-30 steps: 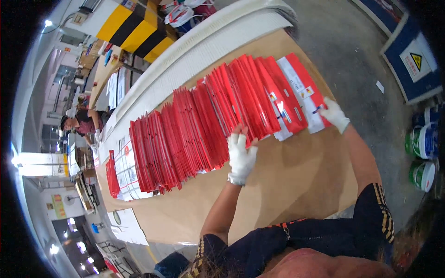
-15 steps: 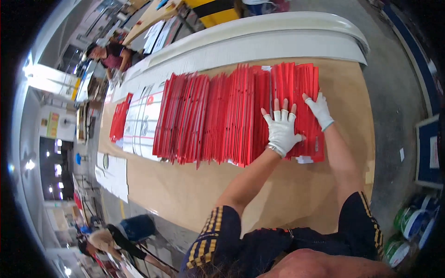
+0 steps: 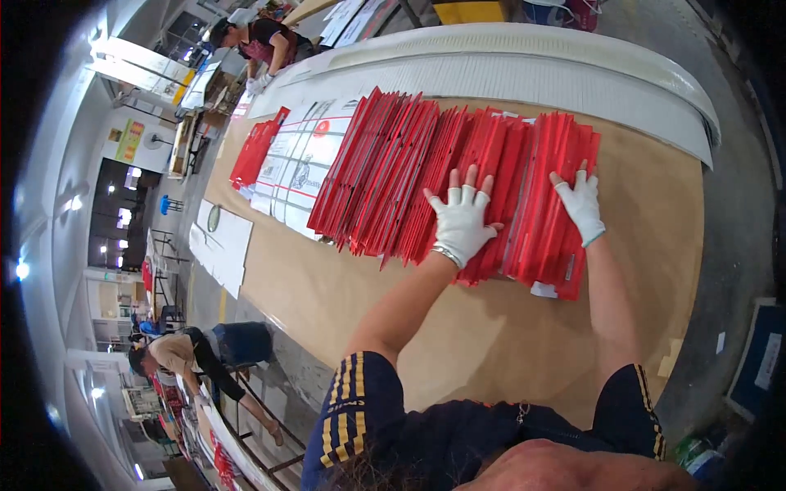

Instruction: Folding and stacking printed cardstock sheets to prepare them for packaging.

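A long row of thin red folded sheets (image 3: 393, 168) leans in a stack across the brown tabletop. I cannot make out whether they are cardboard or plastic. My left hand (image 3: 463, 219), in a white fingerless glove, lies with spread fingers on top of the sheets, right of the row's middle. Against the row's right end rests my right hand (image 3: 582, 206), gloved the same way, its fingers apart and touching the outer sheets. Neither hand is closed round a sheet. Pale slips show at the lower right edge of the stack.
White printed sheets (image 3: 299, 164) and a smaller red bundle (image 3: 260, 150) lie left of the row. A long white curved panel (image 3: 524, 74) runs along the far side. A white board (image 3: 221, 245) sits at the left edge. Two co-workers stand at other tables on the left.
My left hand has shifted left over the sheets, which now fan and lean more. My right hand stays at the row's right end. The whole view has turned somewhat.
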Motion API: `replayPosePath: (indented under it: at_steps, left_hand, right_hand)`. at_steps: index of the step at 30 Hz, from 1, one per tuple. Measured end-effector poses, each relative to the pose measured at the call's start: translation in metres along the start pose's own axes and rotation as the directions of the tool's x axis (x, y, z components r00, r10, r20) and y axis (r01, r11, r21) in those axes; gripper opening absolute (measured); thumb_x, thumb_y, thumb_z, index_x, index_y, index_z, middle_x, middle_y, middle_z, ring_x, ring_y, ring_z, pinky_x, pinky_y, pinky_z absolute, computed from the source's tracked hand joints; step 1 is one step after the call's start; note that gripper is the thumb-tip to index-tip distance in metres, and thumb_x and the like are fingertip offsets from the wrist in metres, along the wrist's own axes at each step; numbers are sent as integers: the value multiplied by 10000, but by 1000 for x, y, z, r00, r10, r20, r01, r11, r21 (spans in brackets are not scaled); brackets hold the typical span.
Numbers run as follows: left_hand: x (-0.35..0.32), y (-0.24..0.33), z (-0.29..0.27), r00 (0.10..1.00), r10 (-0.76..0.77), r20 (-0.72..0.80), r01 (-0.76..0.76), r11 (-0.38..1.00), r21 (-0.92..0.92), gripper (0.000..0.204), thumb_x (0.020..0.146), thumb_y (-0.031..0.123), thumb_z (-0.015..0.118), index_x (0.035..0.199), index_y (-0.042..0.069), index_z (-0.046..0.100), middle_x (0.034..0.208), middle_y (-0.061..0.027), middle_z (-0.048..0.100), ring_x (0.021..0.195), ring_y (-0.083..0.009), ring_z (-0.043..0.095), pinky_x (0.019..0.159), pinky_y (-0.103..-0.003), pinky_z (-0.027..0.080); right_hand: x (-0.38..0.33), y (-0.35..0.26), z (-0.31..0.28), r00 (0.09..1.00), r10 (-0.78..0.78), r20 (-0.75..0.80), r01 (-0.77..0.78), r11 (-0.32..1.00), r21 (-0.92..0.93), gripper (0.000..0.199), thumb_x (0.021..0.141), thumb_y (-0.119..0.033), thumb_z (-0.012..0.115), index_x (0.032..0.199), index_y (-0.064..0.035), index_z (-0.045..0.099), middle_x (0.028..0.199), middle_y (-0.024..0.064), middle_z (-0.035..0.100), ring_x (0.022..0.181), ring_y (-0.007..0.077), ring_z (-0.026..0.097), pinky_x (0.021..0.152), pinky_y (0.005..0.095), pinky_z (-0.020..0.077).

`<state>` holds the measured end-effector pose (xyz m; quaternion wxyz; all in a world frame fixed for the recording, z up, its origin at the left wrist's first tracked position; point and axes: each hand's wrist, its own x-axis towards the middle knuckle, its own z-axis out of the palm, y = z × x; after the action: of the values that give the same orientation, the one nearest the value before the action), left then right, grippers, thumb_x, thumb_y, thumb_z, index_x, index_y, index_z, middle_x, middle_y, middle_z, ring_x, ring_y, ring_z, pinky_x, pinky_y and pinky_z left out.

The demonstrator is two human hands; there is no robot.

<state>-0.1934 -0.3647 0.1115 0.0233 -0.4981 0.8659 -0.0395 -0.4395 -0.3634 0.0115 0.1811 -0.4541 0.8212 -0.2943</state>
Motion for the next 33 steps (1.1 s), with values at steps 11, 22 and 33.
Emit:
replayPosePath:
  at_steps: [11,22,33]
  left_hand:
    - [-6,-24,-3,980,-129,150,115,989,98,933,751,541,637,1487,181,191,1554,-97,124,1397,-316,200,1024,-733,54]
    - [-143,-72,5,976,178,-123,-195,971,-141,805,712,367,676,1400,88,363,1512,-200,174,1404,-402,130,1085,-639,135]
    - [-399,-528,166,304,-878,-369,750,460,-476,631,756,204,651,1299,-18,418,1403,-224,381,1286,-393,359,1063,-478,295]
  right_hand:
    - [-38,-40,31,995,-91,-31,92,996,23,1000,775,-734,479,1467,-73,189,1461,338,158,1317,490,262,974,647,297]
    - [-80,-72,22,992,-122,22,124,982,-140,801,909,-600,369,1488,-103,126,1522,239,118,1374,441,194,1077,571,214]
    - [-405,-243,245,317,-770,554,901,426,77,696,829,-341,571,1379,25,354,1472,240,267,1381,395,220,1115,566,138]
